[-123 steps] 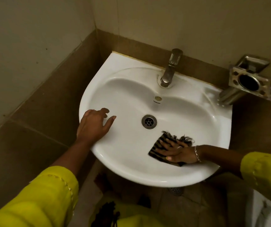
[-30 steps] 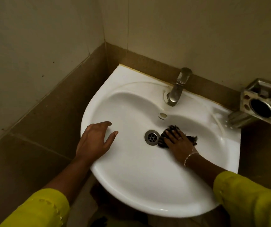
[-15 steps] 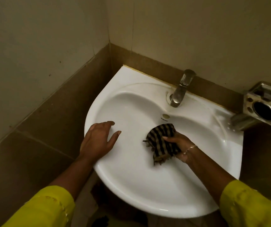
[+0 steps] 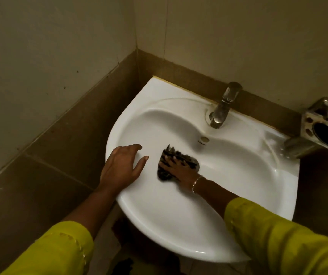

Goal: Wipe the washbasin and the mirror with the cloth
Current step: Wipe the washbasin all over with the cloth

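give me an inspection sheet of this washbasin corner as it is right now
surface: white washbasin, bowl bare apart from the cloth; no dirt that I can make out
job's things: dark cloth bunched at the bottom of the bowl under the right hand; mirror not in view
clutter: nothing seen
hands: left hand rests on the basin's left rim, fingers relaxed; right hand presses the cloth with straight fingers
cables: nothing seen
surroundings: tap on the back rim; metal holder on the wall to the right; tiled walls meet in a corner behind the basin
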Demonstrator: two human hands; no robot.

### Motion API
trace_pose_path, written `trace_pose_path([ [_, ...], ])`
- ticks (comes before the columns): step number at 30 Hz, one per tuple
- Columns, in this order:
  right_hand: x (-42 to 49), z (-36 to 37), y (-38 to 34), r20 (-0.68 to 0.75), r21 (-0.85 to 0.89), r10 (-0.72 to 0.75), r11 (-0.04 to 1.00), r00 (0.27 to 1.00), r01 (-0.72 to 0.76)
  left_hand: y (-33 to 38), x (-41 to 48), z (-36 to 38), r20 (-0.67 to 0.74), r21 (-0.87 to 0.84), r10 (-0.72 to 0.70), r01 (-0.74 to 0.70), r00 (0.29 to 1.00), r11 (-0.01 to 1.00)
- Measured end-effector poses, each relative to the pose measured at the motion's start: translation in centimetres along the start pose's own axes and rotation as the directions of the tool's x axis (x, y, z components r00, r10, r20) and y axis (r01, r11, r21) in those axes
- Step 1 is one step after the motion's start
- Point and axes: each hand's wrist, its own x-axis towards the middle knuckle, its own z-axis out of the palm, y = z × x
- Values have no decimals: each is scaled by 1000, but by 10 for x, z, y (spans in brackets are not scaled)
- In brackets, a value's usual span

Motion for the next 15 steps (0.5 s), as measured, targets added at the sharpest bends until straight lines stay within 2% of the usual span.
trace_pose_path([
  [3,-36,8,12,61,-95,-131,986,989,137,-1,0,1,3,20,13,-13,1000,1000],
  [6,-66,5,34,61,-110,-276,953,959,281,-2,1,1,10,16,19,-19,1000,1000],
  [7,-73,4,46,121,-133,-270,949,955,285,-2,1,0,5,17,25,-25,1000,1000],
  [10,-89,2,73,176,-136,-271,946,946,296,0,0,-1,-16,28,30,-30,999,999],
  [11,-95,-8,72,252,-117,-226,958,941,261,0,0,-1,-8,26,27,-27,1000,999],
  [12,-101,-19,72,269,-161,-213,952,939,262,0,0,-1,-2,23,24,-24,1000,999],
  [13,-105,-30,75,294,-81,-174,975,940,206,0,-1,0,-2,22,24,-24,1000,999],
  [15,-106,-54,77,376,99,-17,995,926,-22,-1,0,0,-15,24,28,-28,999,999],
])
